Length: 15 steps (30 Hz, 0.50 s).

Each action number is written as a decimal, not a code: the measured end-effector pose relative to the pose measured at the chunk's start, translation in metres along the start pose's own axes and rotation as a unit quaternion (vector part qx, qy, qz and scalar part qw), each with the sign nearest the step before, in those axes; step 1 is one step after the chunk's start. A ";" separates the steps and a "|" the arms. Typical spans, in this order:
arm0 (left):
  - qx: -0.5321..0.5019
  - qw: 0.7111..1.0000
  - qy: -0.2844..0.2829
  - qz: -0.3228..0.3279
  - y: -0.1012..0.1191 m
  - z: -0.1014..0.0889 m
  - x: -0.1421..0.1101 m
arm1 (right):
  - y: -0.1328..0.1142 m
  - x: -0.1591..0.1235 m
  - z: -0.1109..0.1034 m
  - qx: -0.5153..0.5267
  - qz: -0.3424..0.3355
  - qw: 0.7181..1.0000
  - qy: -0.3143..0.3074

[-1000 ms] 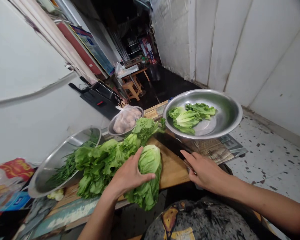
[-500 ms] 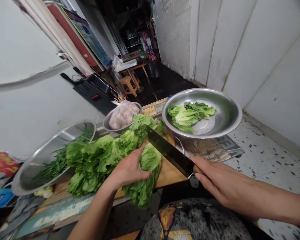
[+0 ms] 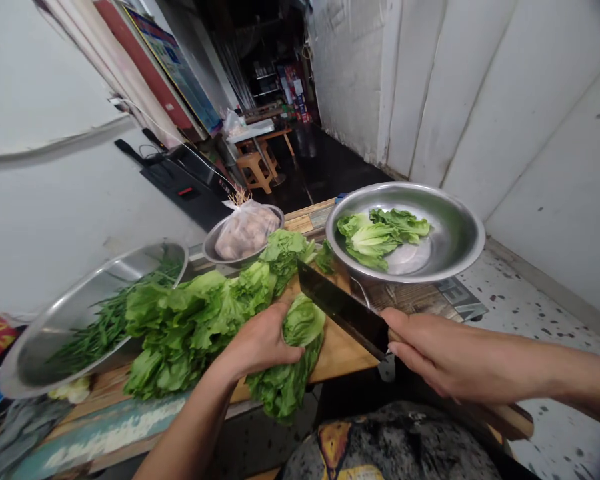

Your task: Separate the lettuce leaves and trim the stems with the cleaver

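Both hands are at work in the head view: the left hand (image 3: 263,340) curves over a lettuce head (image 3: 305,323), thumb on its near side, while the right hand (image 3: 430,353) is closed around the handle of a cleaver (image 3: 347,310). The lettuce head lies on the cutting board (image 3: 345,353) at its near edge, leafy end drooping past that edge. The blade slants away to the left above the board, just beside the lettuce head; whether they touch cannot be told. Bare wood shows under and to the near side of the blade, out to the board's right corner.

Left of the lettuce head, a pile of lettuce (image 3: 195,320) crowds the left hand and spreads over the tabletop (image 3: 125,427). Beyond it stand a basin of green stalks (image 3: 17,360) and a bowl with a filled plastic bag (image 3: 245,230). A wide steel basin (image 3: 455,247) with lettuce leaves (image 3: 375,237) stands past the cleaver. The right forearm reaches in over the speckled floor (image 3: 555,320), with open room around it.
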<state>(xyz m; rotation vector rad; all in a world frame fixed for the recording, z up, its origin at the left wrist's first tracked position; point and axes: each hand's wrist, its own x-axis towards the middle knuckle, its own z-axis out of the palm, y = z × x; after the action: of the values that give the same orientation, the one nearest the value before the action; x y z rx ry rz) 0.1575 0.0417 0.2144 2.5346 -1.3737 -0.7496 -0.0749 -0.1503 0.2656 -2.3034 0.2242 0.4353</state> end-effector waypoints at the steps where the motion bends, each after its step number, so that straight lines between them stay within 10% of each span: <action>1: -0.002 1.000 -0.002 0.002 -0.001 0.000 0.001 | 0.000 0.002 -0.004 0.021 0.010 0.999 -0.025; 8: -0.037 0.999 -0.008 0.014 -0.009 0.004 0.005 | -0.002 0.036 -0.002 0.024 0.045 0.990 -0.131; 15: -0.133 0.987 0.079 0.040 -0.025 0.024 -0.004 | 0.009 0.048 0.034 -0.100 -0.016 0.994 0.042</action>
<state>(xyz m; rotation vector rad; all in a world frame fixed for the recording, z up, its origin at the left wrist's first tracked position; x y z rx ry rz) 0.1616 0.0615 0.1860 2.2649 -1.2265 -0.6544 -0.0415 -0.1336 0.2193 -2.5206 0.1915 0.3583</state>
